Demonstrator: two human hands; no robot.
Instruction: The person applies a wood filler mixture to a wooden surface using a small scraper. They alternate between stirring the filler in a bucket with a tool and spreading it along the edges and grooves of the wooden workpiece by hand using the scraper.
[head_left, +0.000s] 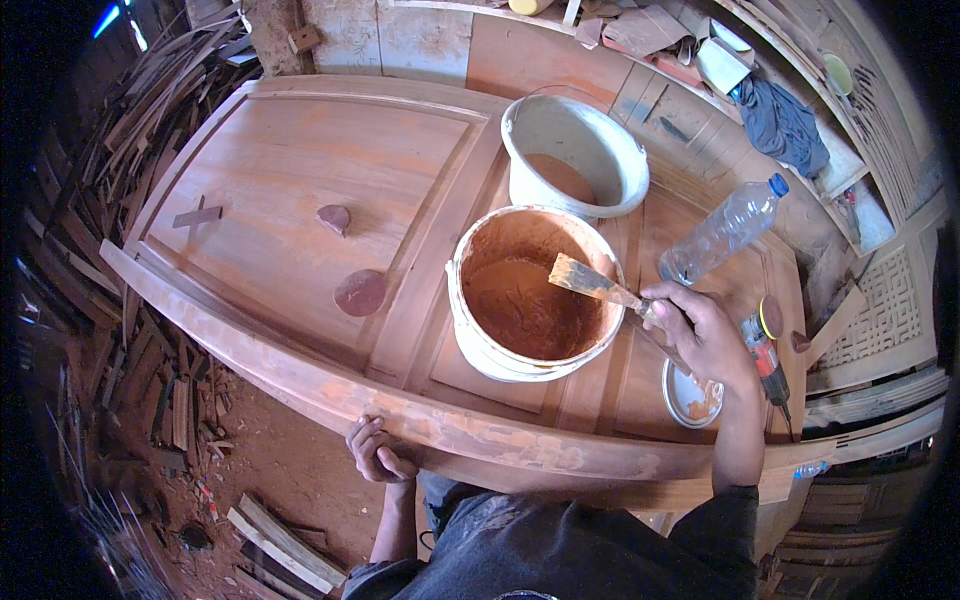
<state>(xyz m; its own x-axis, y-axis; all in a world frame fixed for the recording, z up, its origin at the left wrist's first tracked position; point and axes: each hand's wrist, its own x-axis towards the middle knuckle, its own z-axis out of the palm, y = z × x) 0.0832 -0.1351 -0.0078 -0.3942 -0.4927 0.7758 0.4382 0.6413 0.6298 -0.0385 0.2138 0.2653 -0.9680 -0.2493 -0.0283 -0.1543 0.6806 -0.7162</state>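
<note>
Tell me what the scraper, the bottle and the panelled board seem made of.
Scraper: probably metal; the blade is thin and flat, its finish hidden by orange smears.
Bottle: clear, glossy plastic, likely, being see-through with highlights.
Panelled board: apparently wood, matte, with reddish-brown tone and faint grain.

The lower bucket [478, 353] at centre is white outside, its paste [530, 312] orange-brown; the scraper [585, 280] is streaked orange. At right, the bottle [722, 235] is clear with a blue cap [779, 184], and the panel [875, 318] bears a pale lattice pattern. The disc [360, 293] at left is maroon, the door [290, 160] reddish-brown.
</note>
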